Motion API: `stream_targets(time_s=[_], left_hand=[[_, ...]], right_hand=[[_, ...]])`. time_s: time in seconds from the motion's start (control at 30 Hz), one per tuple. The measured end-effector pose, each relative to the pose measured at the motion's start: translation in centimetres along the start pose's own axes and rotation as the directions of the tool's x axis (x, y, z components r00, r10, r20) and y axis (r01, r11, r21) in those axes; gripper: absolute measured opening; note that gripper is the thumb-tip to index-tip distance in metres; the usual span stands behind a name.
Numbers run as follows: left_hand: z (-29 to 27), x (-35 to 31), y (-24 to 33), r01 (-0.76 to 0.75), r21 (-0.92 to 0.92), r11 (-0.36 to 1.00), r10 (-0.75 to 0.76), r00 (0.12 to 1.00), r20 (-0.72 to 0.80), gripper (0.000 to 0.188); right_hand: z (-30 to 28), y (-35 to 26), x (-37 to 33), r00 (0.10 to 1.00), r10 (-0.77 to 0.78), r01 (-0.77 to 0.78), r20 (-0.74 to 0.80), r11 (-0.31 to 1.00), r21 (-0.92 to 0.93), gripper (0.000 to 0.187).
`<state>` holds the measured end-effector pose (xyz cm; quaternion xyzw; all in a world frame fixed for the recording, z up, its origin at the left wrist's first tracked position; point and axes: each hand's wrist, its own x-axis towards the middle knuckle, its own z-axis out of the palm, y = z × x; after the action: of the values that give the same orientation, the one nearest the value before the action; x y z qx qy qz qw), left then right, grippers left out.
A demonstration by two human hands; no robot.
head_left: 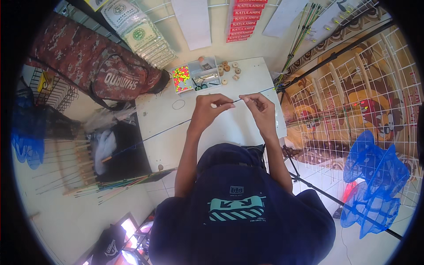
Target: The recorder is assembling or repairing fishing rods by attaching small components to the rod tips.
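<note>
A thin blue rod (170,127), which looks like a fishing rod, runs slantwise across the white table (170,148), its lower left end orange-brown. My left hand (208,111) pinches the rod between thumb and fingertips. Close beside it, my right hand (261,113) is also closed in a pinch on the rod, a short dark stretch of which shows between the two hands. Beyond my hands sits a divided white tray (189,76) with pink and yellow beads (180,78), a small bottle (205,64) and small tools. Several cork rings (227,68) lie to its right.
A camouflage rod bag (66,55) lies at the far left, above a black surface (126,152) holding clear plastic. White wire grid (329,99) stands on the right, with blue nets (375,176) near it. A dark pole (327,192) slants across the lower right.
</note>
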<state>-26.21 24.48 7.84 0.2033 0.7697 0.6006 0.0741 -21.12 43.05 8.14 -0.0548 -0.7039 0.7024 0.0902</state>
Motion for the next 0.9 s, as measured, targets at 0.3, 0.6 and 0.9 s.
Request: stream_targets(time_s=[0.3,0.6,0.9], left_hand=[[-1.5,-1.4,-0.1,0.156,-0.078,0.985,-0.159,0.987,-0.038,0.012],[-3.3,-3.6,-2.0,0.188,-0.195,0.963,-0.201,0.978,-0.048,0.01],[-5.8,-5.9,-5.0,0.217,-0.195,0.956,-0.24,0.966,-0.098,0.011]], right_hand=[[0.0,-0.4,0.3,0.999,-0.047,0.047,0.001,0.997,-0.058,0.015],[-1.2,-0.9,0.5,0.997,-0.073,0.07,-0.032,0.993,-0.091,0.015],[-1.2,-1.3,0.3,0.997,-0.074,0.068,-0.038,0.988,-0.139,0.015]])
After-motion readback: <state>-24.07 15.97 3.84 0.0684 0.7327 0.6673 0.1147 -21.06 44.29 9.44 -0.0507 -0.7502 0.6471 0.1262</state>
